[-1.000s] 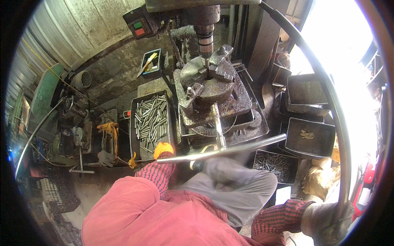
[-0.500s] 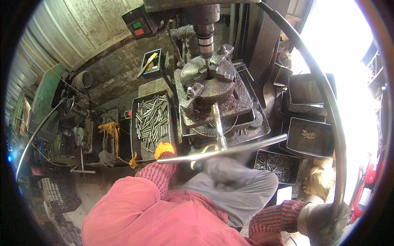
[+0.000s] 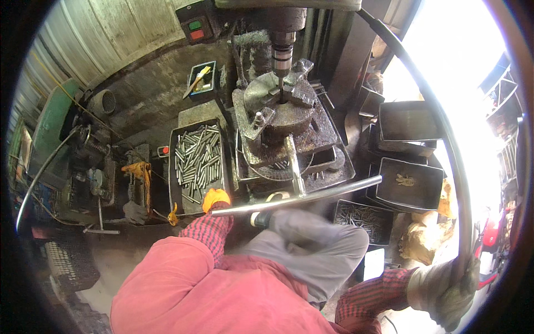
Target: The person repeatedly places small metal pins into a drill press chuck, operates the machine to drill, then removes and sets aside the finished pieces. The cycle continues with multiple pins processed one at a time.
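Note:
My right hand [image 3: 445, 295], in a grey work glove, is closed around the lower end of a long curved-looking lever [image 3: 445, 119] at the right. That lever runs up to a drill press, whose chuck [image 3: 282, 53] holds a bit over a round metal vise [image 3: 281, 103]. My left hand [image 3: 216, 199], in an orange glove, is at the near end of a tray [image 3: 223, 161] of short metal pins [image 3: 198, 153]; its fingers are hidden from me. A shiny metal bar [image 3: 311, 196], crossing the vise's handle, passes in front of my left wrist.
A bin of dark pins [image 3: 361, 220] lies right of my legs, with dark trays [image 3: 410, 183] beyond it. A small box with a brush [image 3: 203, 78] sits behind the pin tray. A switch box [image 3: 196, 25] hangs above. Other machinery [image 3: 97, 178] stands left.
The whole view has shifted slightly, so the machine and trays appear farther left. My right hand has risen a little, still gripping the lever; my left hand stays by the pin tray.

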Demonstrator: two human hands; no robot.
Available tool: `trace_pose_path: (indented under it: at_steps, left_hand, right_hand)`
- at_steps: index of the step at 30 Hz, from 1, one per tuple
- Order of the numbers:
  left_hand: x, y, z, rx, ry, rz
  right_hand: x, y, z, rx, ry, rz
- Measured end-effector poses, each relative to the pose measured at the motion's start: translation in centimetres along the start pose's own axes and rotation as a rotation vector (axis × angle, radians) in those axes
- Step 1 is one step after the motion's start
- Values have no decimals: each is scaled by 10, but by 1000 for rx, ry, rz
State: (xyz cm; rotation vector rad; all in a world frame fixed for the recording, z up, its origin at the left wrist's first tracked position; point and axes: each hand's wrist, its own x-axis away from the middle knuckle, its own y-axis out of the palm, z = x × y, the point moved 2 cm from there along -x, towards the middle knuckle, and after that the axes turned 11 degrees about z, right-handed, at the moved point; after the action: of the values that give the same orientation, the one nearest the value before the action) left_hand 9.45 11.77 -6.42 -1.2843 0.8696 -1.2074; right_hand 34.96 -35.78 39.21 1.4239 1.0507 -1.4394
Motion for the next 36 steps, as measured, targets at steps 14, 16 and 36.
trace_pose_path:
  at_steps: [14, 16, 36]
  left_hand:
    - [13, -34, 3, 59, -5, -112]
    - [15, -40, 5, 61, 9, -123]
    - [9, -27, 2, 68, 35, -131]
  right_hand:
    - [13, 79, 75, -2455, 1080, -385]
    - [9, 77, 73, -2404, 1121, -359]
    - [-27, 57, 53, -1705, 950, -161]
